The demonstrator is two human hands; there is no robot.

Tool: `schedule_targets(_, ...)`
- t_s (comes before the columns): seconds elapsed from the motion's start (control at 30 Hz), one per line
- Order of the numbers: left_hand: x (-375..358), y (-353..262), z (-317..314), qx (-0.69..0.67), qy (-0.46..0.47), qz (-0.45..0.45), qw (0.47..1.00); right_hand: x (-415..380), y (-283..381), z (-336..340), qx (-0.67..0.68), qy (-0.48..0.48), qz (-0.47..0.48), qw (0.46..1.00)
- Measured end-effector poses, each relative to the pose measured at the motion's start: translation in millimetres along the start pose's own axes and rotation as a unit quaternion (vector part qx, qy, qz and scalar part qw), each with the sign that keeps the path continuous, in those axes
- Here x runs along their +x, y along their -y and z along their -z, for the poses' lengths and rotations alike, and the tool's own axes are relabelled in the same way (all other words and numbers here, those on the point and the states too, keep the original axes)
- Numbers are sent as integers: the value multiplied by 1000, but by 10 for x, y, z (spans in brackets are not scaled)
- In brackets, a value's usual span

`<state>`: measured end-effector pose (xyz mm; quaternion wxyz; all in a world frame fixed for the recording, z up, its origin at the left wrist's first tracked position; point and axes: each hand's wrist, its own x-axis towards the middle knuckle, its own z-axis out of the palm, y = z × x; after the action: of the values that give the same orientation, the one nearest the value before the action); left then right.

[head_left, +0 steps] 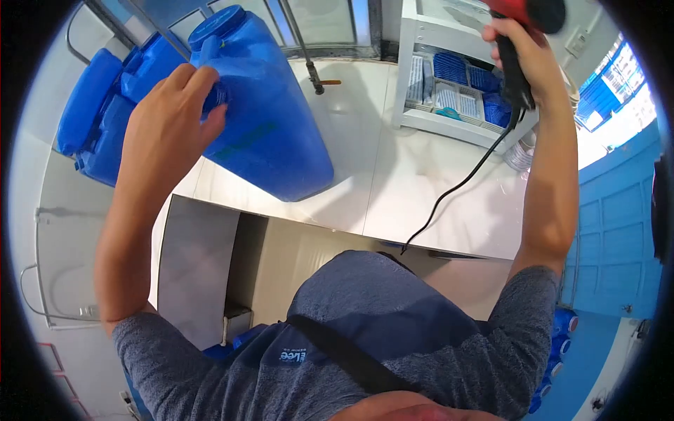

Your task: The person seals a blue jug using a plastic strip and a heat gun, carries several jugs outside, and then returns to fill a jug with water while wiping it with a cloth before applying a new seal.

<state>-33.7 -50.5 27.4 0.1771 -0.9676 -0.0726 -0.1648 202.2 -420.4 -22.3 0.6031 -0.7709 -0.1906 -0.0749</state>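
Observation:
My left hand (pixel 172 105) is at the upper side of a large blue water container (pixel 270 119) on the white counter. Its fingers and thumb are curled around a ribbed blue cap (pixel 217 95) on the container, mostly covered by the hand. A bigger blue lid (pixel 216 22) tops the same container. Raised at the upper right, my right hand (pixel 526 52) is closed around the black handle of a red and black heat gun (pixel 516 74). The top of the heat gun is cut off by the frame edge. Its black cord (pixel 449 189) hangs down over the counter edge.
More blue containers (pixel 105 105) stand at the left. A tap with an orange handle (pixel 323 83) is behind the counter (pixel 351 147). A white shelf (pixel 449 130) holds baskets of blue and white items (pixel 456 77). Below the counter is an open compartment (pixel 246 266).

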Motion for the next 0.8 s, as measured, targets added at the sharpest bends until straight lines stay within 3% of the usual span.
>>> schedule_targets(0.07,7,125,-37,-23,-85,-224,971,521,-150,189,-203,52,-6,978)
schedule_targets(0.1,10,121,2,-20,-85,-222,971,519,-68,128,-200,53,-3,978)
schedule_targets(0.17,25,121,117,-63,-140,-165,974,513,236,-92,-417,-47,91,903)
schedule_targets(0.2,115,180,105,-58,-139,-164,975,525,307,-178,-412,-47,93,905)
schedule_targets(0.27,516,377,-60,-109,-38,64,991,533,399,-310,-548,23,64,834)
schedule_targets(0.3,776,495,-221,-141,43,103,984,869,112,-317,-625,10,54,779)
schedule_targets(0.33,961,590,-348,-173,123,142,967,883,118,-353,-625,11,58,778)
schedule_targets(0.37,992,624,-362,-173,120,146,967,909,146,-383,-642,31,52,764)
schedule_targets(0.43,1057,690,-370,-321,232,144,907,883,251,-441,-658,49,49,749)
schedule_targets(0.47,1060,771,-365,-321,231,146,907,675,338,-502,-589,-35,158,791)
schedule_targets(0.5,1034,905,-364,-241,222,81,941,446,409,-572,-505,-115,261,814)
schedule_targets(0.53,1002,1032,-371,-159,214,15,964,210,523,-654,-459,-83,267,843)
schedule_targets(0.57,877,1101,-350,-200,188,9,961,57,602,-717,-412,-51,271,869)
schedule_targets(0.6,839,1203,-405,-200,196,8,960,-7,494,-790,-411,-47,265,871)
schedule_targets(0.67,766,1416,-549,-180,100,-89,975,-180,112,-989,-341,-28,432,834)
schedule_targets(0.73,810,1641,-742,-167,130,-91,973,-330,-160,-1187,-315,29,405,858)
schedule_targets(0.8,812,1882,-984,-212,-57,-44,975,-510,-349,-1386,-286,82,382,875)
